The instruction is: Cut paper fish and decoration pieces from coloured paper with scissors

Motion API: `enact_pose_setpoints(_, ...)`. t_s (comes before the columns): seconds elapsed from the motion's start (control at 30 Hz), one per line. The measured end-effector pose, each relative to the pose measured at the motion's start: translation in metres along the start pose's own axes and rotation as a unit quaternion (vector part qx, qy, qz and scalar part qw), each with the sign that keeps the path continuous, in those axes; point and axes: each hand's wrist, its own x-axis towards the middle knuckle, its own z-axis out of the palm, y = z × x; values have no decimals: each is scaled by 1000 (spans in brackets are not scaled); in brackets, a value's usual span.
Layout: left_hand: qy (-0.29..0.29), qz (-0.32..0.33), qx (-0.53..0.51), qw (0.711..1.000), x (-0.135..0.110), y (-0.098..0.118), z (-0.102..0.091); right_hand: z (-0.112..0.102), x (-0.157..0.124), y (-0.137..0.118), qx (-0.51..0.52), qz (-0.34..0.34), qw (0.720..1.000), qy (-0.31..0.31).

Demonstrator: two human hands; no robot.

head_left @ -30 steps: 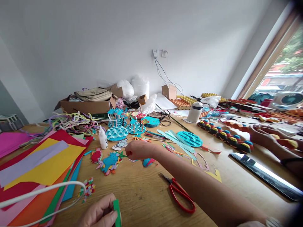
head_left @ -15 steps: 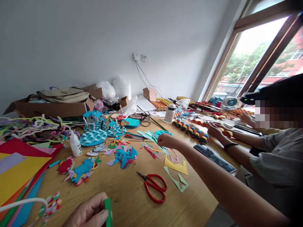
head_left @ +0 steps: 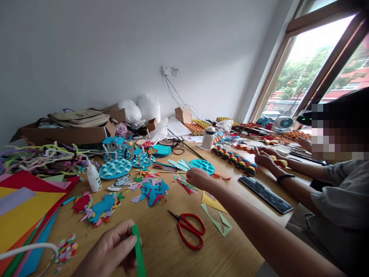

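Observation:
Low at the front, my left hand (head_left: 115,246) pinches a green paper strip (head_left: 138,250) between thumb and fingers. My right hand (head_left: 198,179) is stretched far forward over the table, closed and turned downward; its fingertips are partly hidden, and what they hold, if anything, cannot be made out. Close by are a pile of thin coloured paper strips (head_left: 186,182), light-blue paper strips (head_left: 180,164) and a blue disc (head_left: 204,166). Red-handled scissors (head_left: 190,230) lie on the table between my hands. Yellow paper scrap (head_left: 211,202) and a pale green offcut (head_left: 219,221) lie under my right forearm.
At left lie coloured paper sheets (head_left: 25,204), a white glue bottle (head_left: 93,177) and pipe cleaners (head_left: 43,157). Cut paper shapes (head_left: 152,190) cover the middle. A phone (head_left: 265,194) and painted egg-carton strip (head_left: 235,159) are at right, beside a co-worker's hands (head_left: 266,159).
My right hand has moved slightly left and downward, tipping its fingers toward the paper strips. My left hand has risen a little with the green strip, more of which now shows.

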Motion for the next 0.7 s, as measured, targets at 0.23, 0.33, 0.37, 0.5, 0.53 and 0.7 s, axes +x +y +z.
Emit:
enact_pose_setpoints(0.23,26,93,43,994,23,23,-5,-5,-59,-80,248,-196,945,-80)
enact_pose_setpoints(0.33,31,104,39,993,26,25,-2,9,-74,-103,363,-200,903,-117)
enact_pose_setpoints(0.37,34,104,35,993,26,25,-2,14,-76,-107,383,-198,894,-120)
enact_pose_setpoints(0.5,42,101,9,994,23,25,-1,29,-76,-114,474,-190,848,-142)
enact_pose_setpoints(0.53,43,99,-2,994,22,25,-1,31,-76,-114,490,-184,840,-143)
enact_pose_setpoints(0.7,39,98,-16,994,16,27,5,36,-79,-116,534,-158,818,-144)
